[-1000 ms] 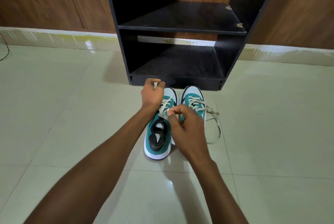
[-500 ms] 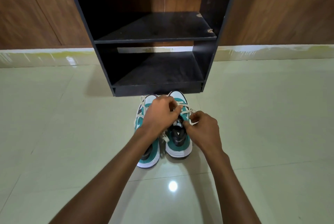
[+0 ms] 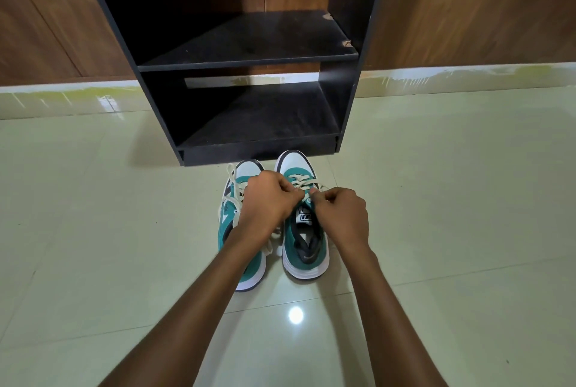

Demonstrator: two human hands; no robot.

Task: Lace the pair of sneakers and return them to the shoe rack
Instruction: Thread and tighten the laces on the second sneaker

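Two teal and white sneakers stand side by side on the floor, toes toward the rack. The right sneaker (image 3: 304,240) shows its black inside and tongue label. My left hand (image 3: 268,199) crosses over the left sneaker (image 3: 246,265) and pinches the cream lace (image 3: 299,182) of the right sneaker near its upper eyelets. My right hand (image 3: 343,215) pinches the other end of that lace from the right side. Loose cream lace loops hang on the left sneaker's outer side (image 3: 232,196). My left forearm hides much of the left sneaker.
The black shoe rack (image 3: 249,59) stands directly beyond the sneakers, with two open shelves that hold nothing. Behind it runs a wooden wall (image 3: 467,6) with a pale skirting. Glossy pale floor tiles (image 3: 436,199) spread on both sides.
A second ago both hands were at the left sneaker's lace; since then they have shifted to the right sneaker's lace. The view has tilted and drawn closer to the rack.
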